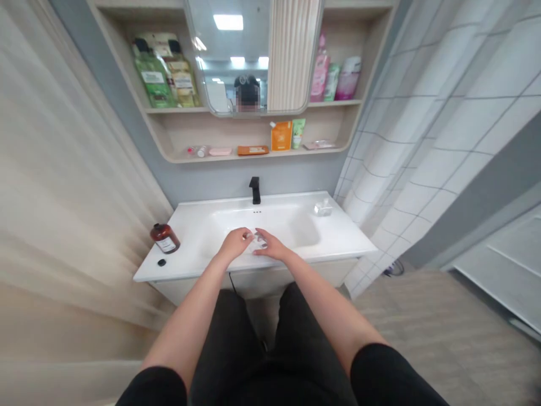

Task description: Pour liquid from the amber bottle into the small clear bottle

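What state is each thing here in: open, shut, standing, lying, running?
Clear item: held between left hand and right hand
Faucet: no water visible
Amber bottle: upright, apparently uncapped
Black cap: lying on the counter
Clear bottle: on the counter, open or shut unclear
Orange pouch: standing
Green tube: standing

The back wall [203, 181] is painted plain grey-blue, and a pale wood cabinet [220, 128] with open shelves and a round-cornered mirror [228, 48] is mounted over the back edge of the white vanity top [192, 225]. Some bright ceiling lights [228, 22] are caught in the mirror. The left edge's flanked by a cream curtain [63, 197], the right by a white grid-patterned curtain [406, 163]. Past the front right corner, greyish wood-look flooring [414, 316] is laid.
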Motion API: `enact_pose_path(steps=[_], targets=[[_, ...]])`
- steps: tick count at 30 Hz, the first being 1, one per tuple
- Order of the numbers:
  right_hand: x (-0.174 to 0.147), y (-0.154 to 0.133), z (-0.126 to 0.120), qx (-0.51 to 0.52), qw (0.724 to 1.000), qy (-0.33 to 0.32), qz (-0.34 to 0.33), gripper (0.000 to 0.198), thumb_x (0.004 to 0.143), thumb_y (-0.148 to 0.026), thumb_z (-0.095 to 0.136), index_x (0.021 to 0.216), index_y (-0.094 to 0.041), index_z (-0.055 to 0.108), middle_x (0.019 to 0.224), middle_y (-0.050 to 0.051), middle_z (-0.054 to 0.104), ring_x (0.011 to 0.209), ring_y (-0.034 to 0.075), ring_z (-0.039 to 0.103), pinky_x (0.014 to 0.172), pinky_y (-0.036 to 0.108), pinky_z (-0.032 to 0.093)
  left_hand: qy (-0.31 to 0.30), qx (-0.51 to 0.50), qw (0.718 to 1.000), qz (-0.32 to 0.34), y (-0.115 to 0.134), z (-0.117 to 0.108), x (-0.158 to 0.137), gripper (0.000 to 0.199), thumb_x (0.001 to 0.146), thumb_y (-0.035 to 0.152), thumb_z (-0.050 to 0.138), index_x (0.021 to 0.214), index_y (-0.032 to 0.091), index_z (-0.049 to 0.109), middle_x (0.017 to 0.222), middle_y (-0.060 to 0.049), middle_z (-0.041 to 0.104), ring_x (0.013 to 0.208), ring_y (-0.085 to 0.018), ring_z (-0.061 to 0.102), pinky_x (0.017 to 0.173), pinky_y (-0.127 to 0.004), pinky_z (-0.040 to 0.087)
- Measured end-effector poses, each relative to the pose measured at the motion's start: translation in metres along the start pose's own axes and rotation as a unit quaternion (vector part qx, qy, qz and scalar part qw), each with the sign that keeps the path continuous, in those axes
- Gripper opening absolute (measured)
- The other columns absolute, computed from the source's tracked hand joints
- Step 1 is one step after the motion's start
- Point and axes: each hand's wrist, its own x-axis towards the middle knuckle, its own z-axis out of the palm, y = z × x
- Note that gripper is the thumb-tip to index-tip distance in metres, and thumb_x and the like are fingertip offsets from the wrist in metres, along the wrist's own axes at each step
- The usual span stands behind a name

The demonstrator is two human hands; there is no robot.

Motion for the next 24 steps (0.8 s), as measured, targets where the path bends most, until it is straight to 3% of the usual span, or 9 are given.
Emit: enact_pose_path(steps=[4,9,15,24], targets=[[0.012,0.003,0.013,0.033,0.998,0.036,0.03,0.093,0.055,-0.043,0.105,0.139,-0.025,0.067,0.116,0.005,0.075,0.099,0.025,0.069,0.099,0.044,0.057,0.064,-0.165,0.983,-0.051,-0.017,0.029,0.001,0.021,0.081,0.039,0.085,0.095,0.023,0.083,0.11,-0.012,0.081,0.107,-0.032,0.073,0.101,-0.046,0.057],[0.01,0.012,0.013,0.068,0.997,0.041,0.024,0.079,0.058,-0.045,0.103,0.124,-0.025,0.067,0.114,0.004,0.074,0.103,0.025,0.069,0.099,0.042,0.055,0.021,-0.35,0.934,-0.07,-0.033,0.059,-0.004,0.048,0.081,0.052,0.085,0.118,0.021,0.083,0.127,-0.013,0.081,0.125,-0.035,0.072,0.119,-0.052,0.05],[0.007,0.009,0.007,0.087,0.996,0.014,0.013,0.07,0.066,-0.039,0.095,0.129,-0.026,0.067,0.121,0.004,0.074,0.112,0.028,0.068,0.105,0.044,0.053,0.007,-0.401,0.913,-0.079,-0.034,0.06,-0.011,0.058,0.079,0.053,0.088,0.127,0.021,0.083,0.138,-0.014,0.08,0.133,-0.037,0.069,0.124,-0.051,0.045],[0.004,0.005,0.008,0.09,0.996,0.024,0.011,0.068,0.062,-0.039,0.096,0.122,-0.025,0.068,0.113,0.004,0.073,0.104,0.025,0.067,0.099,0.043,0.054,0.024,-0.4,0.912,-0.087,-0.03,0.057,-0.012,0.051,0.075,0.05,0.092,0.116,0.021,0.085,0.124,-0.011,0.084,0.12,-0.033,0.073,0.117,-0.049,0.049]])
